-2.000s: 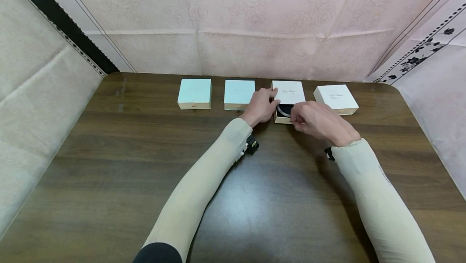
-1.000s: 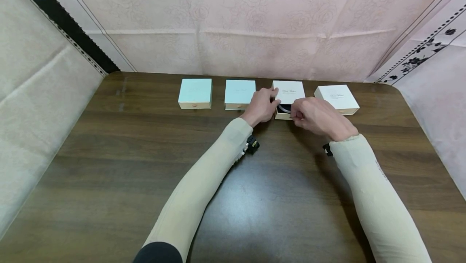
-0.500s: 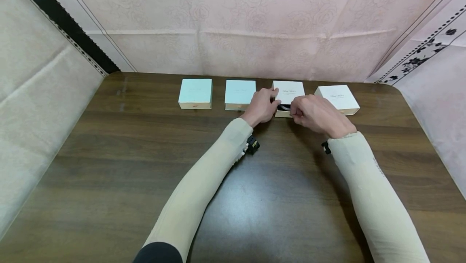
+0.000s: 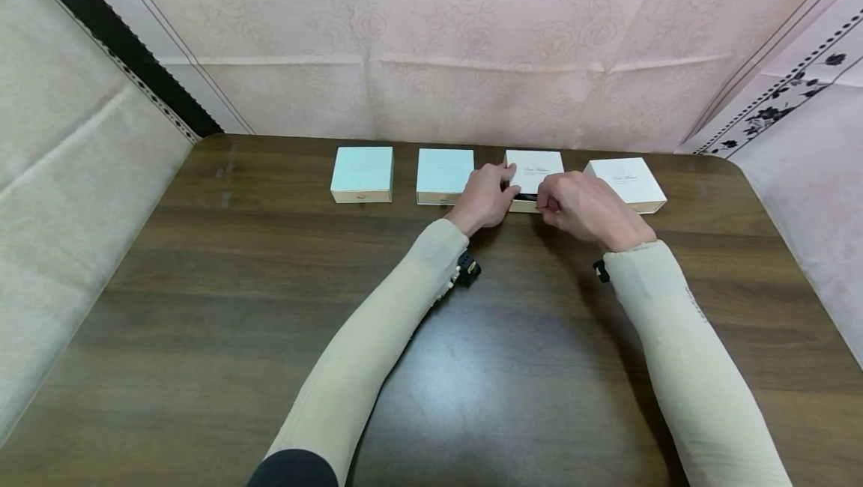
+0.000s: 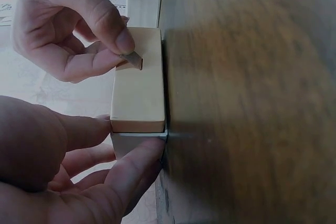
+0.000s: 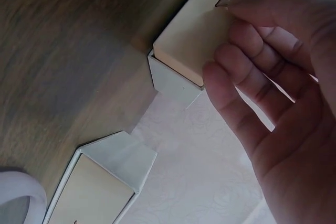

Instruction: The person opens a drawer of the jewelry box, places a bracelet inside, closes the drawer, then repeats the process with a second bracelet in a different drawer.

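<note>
A white drawer-style gift box (image 4: 535, 165) with small lettering on its lid lies near the table's far edge. My left hand (image 4: 483, 195) grips its outer sleeve, with thumb and fingers on opposite sides in the left wrist view. The cream drawer (image 5: 142, 95) sticks out a short way towards me. Between thumb and forefinger, my right hand (image 4: 580, 202) pinches the small ribbon pull tab (image 5: 135, 60) on the drawer's front. Only a narrow dark strip of the drawer's inside shows in the head view, partly covered by the right fingers.
Two pale blue boxes (image 4: 362, 170) of the same make stand to the left, in line. Another white box (image 4: 625, 181), turned at an angle, stands just right of my right hand. The brown wooden table (image 4: 270, 285) ends at a pink patterned cloth (image 4: 438, 37) behind the boxes.
The drawer has slid further into its sleeve, covering the black lining and pale ring-shaped item seen inside earlier. My right hand moved forward with it; the left hand stayed in place.
</note>
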Available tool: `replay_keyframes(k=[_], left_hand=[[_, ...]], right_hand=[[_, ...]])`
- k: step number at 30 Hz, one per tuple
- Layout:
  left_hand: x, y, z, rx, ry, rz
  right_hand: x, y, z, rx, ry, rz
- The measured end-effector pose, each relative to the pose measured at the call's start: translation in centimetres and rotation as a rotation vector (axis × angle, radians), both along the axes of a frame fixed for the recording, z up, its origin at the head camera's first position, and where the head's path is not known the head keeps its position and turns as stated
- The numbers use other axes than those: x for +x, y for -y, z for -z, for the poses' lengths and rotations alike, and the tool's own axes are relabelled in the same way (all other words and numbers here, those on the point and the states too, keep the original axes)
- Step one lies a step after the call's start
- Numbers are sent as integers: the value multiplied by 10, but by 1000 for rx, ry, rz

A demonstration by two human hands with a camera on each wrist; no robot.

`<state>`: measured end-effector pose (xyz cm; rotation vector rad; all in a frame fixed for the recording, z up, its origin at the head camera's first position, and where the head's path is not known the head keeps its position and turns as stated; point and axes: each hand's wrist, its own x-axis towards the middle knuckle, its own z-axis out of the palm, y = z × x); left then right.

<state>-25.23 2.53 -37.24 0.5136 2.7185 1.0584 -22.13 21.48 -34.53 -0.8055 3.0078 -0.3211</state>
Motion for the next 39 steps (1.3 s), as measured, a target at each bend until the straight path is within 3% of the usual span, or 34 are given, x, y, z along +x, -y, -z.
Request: replay_keyframes(k=[16,25,39], left_hand=[[1,0,0,8,-15,-5],[2,0,-1,7,17,-8],[1,0,-1,-9,-5,-6]], right_hand=[[-7,2,4,8,-26,20],[-8,3,5,10,-30,47],[-10,2,10,-10,-106,-3]])
